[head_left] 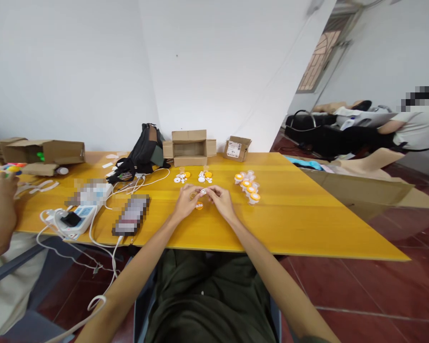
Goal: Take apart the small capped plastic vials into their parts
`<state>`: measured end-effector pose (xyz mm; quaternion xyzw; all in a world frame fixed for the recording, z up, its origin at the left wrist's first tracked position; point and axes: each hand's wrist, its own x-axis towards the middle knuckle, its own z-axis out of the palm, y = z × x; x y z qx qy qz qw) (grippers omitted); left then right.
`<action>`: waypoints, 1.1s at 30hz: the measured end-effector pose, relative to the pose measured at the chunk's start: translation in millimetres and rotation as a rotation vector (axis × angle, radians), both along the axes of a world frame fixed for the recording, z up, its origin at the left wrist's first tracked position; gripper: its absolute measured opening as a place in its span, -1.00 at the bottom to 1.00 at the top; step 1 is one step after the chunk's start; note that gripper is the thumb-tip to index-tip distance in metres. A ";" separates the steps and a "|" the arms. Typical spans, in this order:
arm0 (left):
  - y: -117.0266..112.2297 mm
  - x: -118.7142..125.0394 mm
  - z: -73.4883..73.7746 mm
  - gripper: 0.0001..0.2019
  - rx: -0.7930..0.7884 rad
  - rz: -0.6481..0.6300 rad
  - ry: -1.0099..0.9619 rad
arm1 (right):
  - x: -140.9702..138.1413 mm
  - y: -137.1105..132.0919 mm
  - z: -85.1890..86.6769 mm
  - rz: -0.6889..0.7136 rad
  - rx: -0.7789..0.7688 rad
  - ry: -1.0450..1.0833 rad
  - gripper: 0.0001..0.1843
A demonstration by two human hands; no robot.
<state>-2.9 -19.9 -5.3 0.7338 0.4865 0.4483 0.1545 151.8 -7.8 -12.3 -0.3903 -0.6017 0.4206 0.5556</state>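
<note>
My left hand (186, 201) and my right hand (219, 200) meet over the yellow table (307, 219), fingers pinched together on a small white part (202, 191). A small orange-and-clear piece (199, 206) lies just below my left fingers. Beyond my hands sit a cluster of small white parts (180, 178) and a white and orange pair (205, 176). To the right lies a row of clear pieces with orange caps (248, 186).
Open cardboard boxes (189, 146) (237, 148) and a black bag (143, 152) stand at the table's far edge. A power strip (76, 220) with white cables and a phone (131, 215) lie at left. Another person's hand (0, 209) is at far left; a further person sits at right (414, 128).
</note>
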 end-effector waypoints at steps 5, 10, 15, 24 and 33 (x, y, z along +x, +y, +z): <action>-0.7 0.0 -0.6 -0.83 -0.001 -0.033 0.014 | 1.6 -0.4 -3.1 0.000 0.042 -0.069 -0.55; 2.3 -1.4 -3.4 -0.81 -0.010 -0.059 -0.010 | 2.4 -1.1 -2.2 -0.004 0.076 -0.142 -0.53; 3.7 -1.8 -3.5 -0.83 -0.031 -0.076 -0.069 | 1.2 0.4 -4.4 0.005 0.066 -0.169 -0.52; 2.2 -1.3 0.8 -0.84 -0.036 -0.076 -0.070 | 1.6 0.2 -7.3 0.006 0.115 -0.213 -0.52; -0.3 -1.8 4.7 -0.84 -0.082 -0.090 -0.124 | 2.7 4.2 -6.8 0.149 -0.020 -0.121 -0.36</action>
